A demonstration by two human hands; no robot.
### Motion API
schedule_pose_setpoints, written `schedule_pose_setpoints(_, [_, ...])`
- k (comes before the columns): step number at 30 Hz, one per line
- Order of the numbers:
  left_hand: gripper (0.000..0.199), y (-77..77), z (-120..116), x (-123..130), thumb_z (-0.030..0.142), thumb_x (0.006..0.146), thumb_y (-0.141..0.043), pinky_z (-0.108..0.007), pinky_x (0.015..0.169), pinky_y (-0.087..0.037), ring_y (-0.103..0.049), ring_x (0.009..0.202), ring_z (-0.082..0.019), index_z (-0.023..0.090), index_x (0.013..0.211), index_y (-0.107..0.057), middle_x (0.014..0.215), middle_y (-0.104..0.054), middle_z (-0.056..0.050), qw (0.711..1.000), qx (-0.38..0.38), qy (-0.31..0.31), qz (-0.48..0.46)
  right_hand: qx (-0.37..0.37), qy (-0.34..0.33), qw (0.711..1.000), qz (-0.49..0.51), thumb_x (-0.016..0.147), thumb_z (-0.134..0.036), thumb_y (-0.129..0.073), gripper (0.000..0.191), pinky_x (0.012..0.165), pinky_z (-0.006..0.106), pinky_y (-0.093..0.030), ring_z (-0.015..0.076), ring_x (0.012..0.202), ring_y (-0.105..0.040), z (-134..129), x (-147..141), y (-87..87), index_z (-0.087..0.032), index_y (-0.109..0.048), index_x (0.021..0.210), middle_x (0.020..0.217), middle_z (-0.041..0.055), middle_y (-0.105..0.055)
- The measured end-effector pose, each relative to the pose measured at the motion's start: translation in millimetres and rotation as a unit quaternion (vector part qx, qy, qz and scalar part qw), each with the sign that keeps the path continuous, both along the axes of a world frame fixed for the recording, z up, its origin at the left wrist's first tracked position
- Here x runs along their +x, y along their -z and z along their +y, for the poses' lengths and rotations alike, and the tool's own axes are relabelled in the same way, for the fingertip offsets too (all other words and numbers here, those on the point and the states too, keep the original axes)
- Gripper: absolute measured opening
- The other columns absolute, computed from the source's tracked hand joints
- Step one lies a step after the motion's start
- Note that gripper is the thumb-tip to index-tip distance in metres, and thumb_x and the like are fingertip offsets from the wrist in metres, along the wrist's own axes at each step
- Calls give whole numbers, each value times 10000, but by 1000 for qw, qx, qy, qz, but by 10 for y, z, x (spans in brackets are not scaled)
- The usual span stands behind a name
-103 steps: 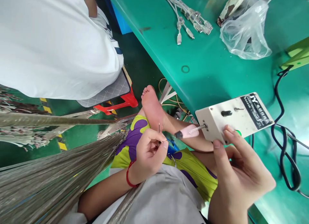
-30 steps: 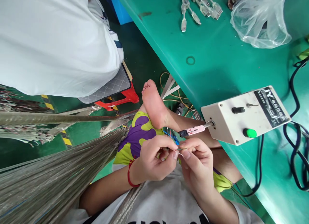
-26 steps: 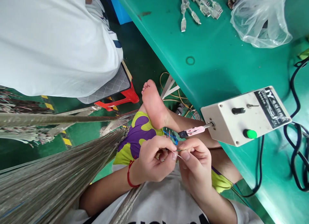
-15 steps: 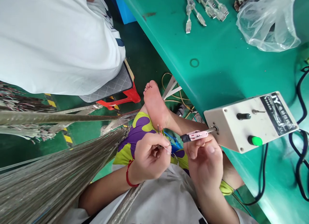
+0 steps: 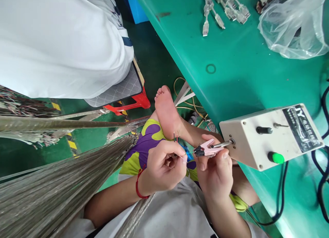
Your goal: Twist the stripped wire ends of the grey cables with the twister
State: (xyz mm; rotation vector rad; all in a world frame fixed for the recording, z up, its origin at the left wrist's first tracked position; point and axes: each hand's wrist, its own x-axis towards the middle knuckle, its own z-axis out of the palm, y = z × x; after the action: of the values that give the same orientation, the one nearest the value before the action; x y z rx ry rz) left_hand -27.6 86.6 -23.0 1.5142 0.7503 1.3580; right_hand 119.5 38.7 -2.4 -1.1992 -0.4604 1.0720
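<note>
Pinching thin coloured wires (image 5: 176, 138), the left hand (image 5: 161, 167) curls tight; right hand (image 5: 214, 166) squeezes the pink clip (image 5: 205, 150) on the beige box (image 5: 269, 137), wire ends barely visible.

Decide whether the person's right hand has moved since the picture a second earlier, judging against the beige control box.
Yes. The right hand has moved up toward the beige control box; its fingers now pinch the pink clip on the box's shaft, away from the left hand.

Black label (image 5: 302, 129) on beige box (image 5: 257, 147), right: letters "JY" plus Chinese characters, small print unreadable
</note>
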Motion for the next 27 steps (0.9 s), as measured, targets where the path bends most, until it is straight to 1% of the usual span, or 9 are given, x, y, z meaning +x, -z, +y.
schedule_pose_setpoints(3, [190, -2, 10, 13, 111, 1112, -740, -186, 446, -342, -432, 469, -47, 256, 1187, -644, 790, -623, 77, 1000, -1, 2, 3, 17, -10, 999, 43, 1130, -609, -845, 368, 505, 263, -316, 117, 458, -286, 17, 0, 1, -247, -885, 1192, 451, -104, -470])
schedule_pose_setpoints(5, [192, -3, 16, 23, 106, 1108, -741, -184, 455, -354, -441, 473, -49, 256, 1183, -647, 784, -623, 77, 1000, 0, 5, 5, 16, -14, 998, 65, 1129, -589, -854, 340, 501, 263, -288, 111, 461, -204, 27, -2, -12, -250, -874, 1105, 428, -116, -416])
schedule_pose_setpoints(9, [203, 3, 10, 45, 98, 1102, -745, -179, 478, -384, -475, 494, -55, 256, 1186, -648, 799, -657, 65, 1000, -3, 18, 4, 3, -2, 998, 68, 1090, -606, -899, 362, 508, 269, -277, 112, 473, -172, 36, -12, -27, -249, -871, 1029, 414, -116, -399])
schedule_pose_setpoints(15, [175, 38, -11, 67, 116, 1114, -745, -171, 489, -393, -481, 505, -55, 249, 1188, -657, 802, -665, 58, 1000, -13, 21, 6, -3, 3, 997, 76, 1065, -616, -927, 377, 521, 263, -276, 98, 476, -146, 42, -5, -24, -242, -878, 1052, 419, -122, -412])
schedule_pose_setpoints(18, [179, 46, -9, 75, 109, 1108, -746, -170, 496, -403, -490, 514, -56, 245, 1186, -659, 814, -675, 52, 1000, -11, 20, 9, -6, -4, 998, 64, 1065, -629, -917, 393, 517, 264, -273, 101, 475, -142, 58, 1, -34, -239, -877, 1050, 418, -126, -391])
schedule_pose_setpoints(22, [179, 36, -8, 69, 110, 1097, -763, -177, 493, -399, -497, 505, -62, 242, 1173, -668, 777, -673, 59, 1000, -11, 23, 13, 9, -38, 998, 43, 1094, -717, -835, 473, 501, 277, -298, 115, 461, -167, 90, -22, -21, -250, -875, 1037, 422, -124, -364])
schedule_pose_setpoints(25, [174, 15, -6, 46, 109, 1086, -781, -186, 494, -402, -511, 497, -70, 237, 1162, -691, 745, -683, 61, 1000, -14, 22, 15, 15, -71, 997, -10, 1155, -804, -662, 657, 503, 314, -328, 130, 436, -268, 9, 11, -25, -243, -843, 865, 424, -82, -390])
schedule_pose_setpoints(26, [174, 9, -6, 37, 108, 1082, -786, -189, 495, -404, -513, 495, -73, 237, 1159, -698, 734, -683, 63, 1000, -14, 21, 17, 11, -91, 994, -54, 1185, -771, -622, 677, 505, 325, -341, 136, 429, -329, -62, 53, -43, -240, -837, 824, 434, -61, -429])
schedule_pose_setpoints(27, [173, 5, -6, 30, 108, 1078, -789, -192, 497, -406, -516, 494, -75, 238, 1155, -703, 729, -685, 64, 1000, -14, 19, 20, 11, -113, 987, -111, 1207, -706, -621, 654, 505, 334, -359, 146, 431, -410, -157, 113, -69, -238, -846, 810, 458, -37, -495])
